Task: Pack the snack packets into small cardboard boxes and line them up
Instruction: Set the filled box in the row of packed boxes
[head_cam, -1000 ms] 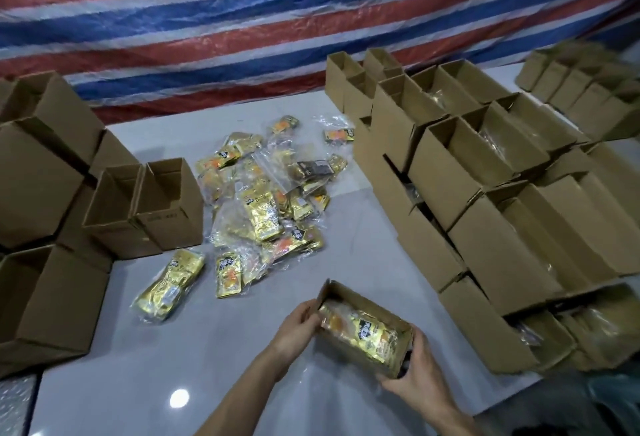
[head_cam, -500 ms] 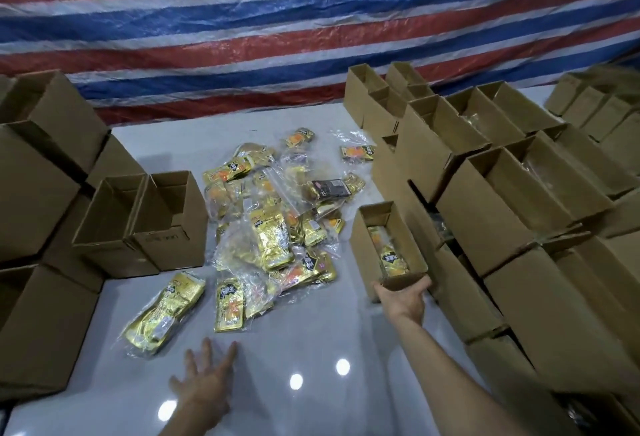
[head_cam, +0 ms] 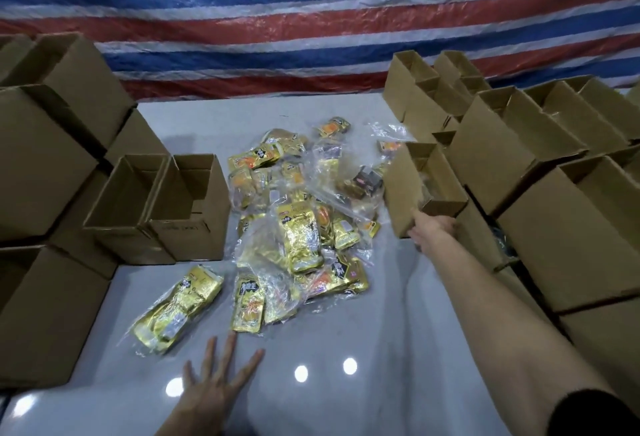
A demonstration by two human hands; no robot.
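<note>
- The small cardboard box (head_cam: 408, 189) is seen just beside the row of boxes (head_cam: 519, 158) at the right
- Its near end is touched by the right hand (head_cam: 433, 229); whether the fingers are curled round it cannot be told
- The left hand (head_cam: 216, 387) is held flat over the counter (head_cam: 381, 349), fingers spread, nothing held
- The snack packets (head_cam: 298, 234) are heaped mid-counter

packets (head_cam: 298, 227): gold, clear-wrapped, heaped at centre | box (head_cam: 405, 189): open-topped, upright, beside right row (head_cam: 519, 148) | empty boxes (head_cam: 187, 227): two, left of heap
</note>
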